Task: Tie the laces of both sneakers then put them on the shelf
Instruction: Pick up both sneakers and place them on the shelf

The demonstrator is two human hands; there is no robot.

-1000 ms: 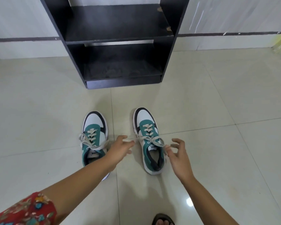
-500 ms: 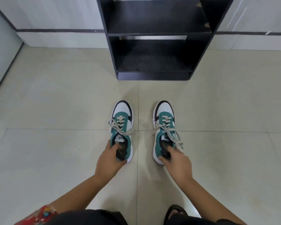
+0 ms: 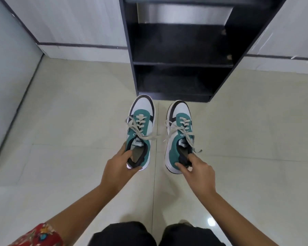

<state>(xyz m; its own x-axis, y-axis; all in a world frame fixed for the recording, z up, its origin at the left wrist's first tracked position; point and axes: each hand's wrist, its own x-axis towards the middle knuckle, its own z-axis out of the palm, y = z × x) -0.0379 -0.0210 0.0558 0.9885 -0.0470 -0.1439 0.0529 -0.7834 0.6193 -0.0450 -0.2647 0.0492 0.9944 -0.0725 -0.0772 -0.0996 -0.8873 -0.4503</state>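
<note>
Both arms reach forward from the bottom of the view. The left hand (image 3: 120, 168) grips the heel of the left sneaker (image 3: 140, 132), thumb inside the collar and fingers curled under the back of the sole. The right hand (image 3: 199, 172) pinches the heel collar of the right sneaker (image 3: 180, 135), fingers closed on the rim with the thumb along the inner side. Both sneakers point toes toward 12 o'clock, side by side but apart, and appear to be held just above the floor. Their laces (image 3: 140, 134) are tied in bows, loops and ends hanging loose over the sides.

The floor (image 3: 69, 139) is glossy cream tile with thin grout lines. A black shelf (image 3: 181, 63) stands at 12 o'clock against a white wall with a dark stripe; its base lies just beyond the toes. Its lower compartments are open toward the person. At 9 o'clock a pale panel (image 3: 9, 77) bounds the floor; wide bare tile spreads at 3 o'clock. A red patterned sleeve (image 3: 37, 236) shows at 7 o'clock, dark-clad knees at 6 o'clock
</note>
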